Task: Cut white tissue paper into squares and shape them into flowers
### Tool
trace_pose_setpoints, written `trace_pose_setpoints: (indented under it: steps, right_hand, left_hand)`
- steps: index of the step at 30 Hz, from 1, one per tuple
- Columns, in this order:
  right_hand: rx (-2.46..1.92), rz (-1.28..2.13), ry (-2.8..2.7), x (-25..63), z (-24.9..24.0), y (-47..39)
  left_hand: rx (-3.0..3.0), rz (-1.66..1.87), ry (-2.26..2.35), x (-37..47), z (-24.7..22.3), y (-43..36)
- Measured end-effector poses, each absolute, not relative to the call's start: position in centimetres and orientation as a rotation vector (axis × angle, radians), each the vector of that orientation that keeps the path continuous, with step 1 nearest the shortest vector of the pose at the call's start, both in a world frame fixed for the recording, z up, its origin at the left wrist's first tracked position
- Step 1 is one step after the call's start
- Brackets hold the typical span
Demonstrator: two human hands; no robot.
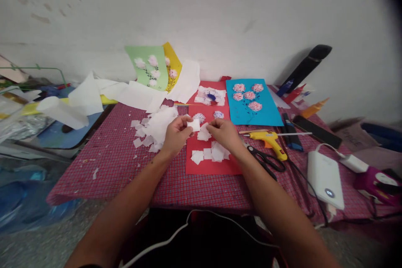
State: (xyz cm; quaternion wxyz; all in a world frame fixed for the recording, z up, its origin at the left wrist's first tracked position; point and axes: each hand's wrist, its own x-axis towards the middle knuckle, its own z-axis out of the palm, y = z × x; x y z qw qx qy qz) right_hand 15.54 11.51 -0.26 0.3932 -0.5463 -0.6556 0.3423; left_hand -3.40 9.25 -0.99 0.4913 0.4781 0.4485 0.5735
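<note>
My left hand (177,134) pinches a small white tissue paper square (194,125) between thumb and fingers. Just to its right, my right hand (224,133) is closed on the edge of another white tissue piece (204,132). Both hands are above a red sheet (213,168). On that sheet lie several white squares (209,153) near the front and two speckled paper flowers (219,114) behind my hands. Farther back sits a pile of white paper with purple and red stains (211,96). Left of my left hand spreads a heap of white squares (160,123).
At right are a blue card with pink flowers (256,115), a yellow glue gun (269,139), black scissors (265,160) and a white power bank (325,178) with cables. Behind left, a green flower card (141,56) leans on the wall beside large white sheets (141,95).
</note>
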Motion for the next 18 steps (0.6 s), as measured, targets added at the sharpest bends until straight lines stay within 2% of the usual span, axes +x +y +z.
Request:
trace_pose_setpoints:
  steps: [6, 8, 12, 18]
  right_hand:
    - [-1.418, 0.557, -1.782, 15.4, -0.4, 11.3]
    - [-1.307, 0.666, -1.701, 15.3, 0.2, 11.0]
    - [-1.089, 1.105, -1.586, 14.8, 0.7, 10.5]
    - [-1.112, 1.229, -1.519, 14.6, 0.0, 10.4]
  left_hand:
    - [1.17, 1.384, 1.036, -3.1, -0.6, 9.2]
    - [1.176, 1.366, 1.031, -3.0, -0.6, 9.1]
    - [1.195, 1.308, 1.01, -3.0, -0.6, 9.0]
    - [1.198, 1.267, 0.99, -3.0, -0.6, 8.9]
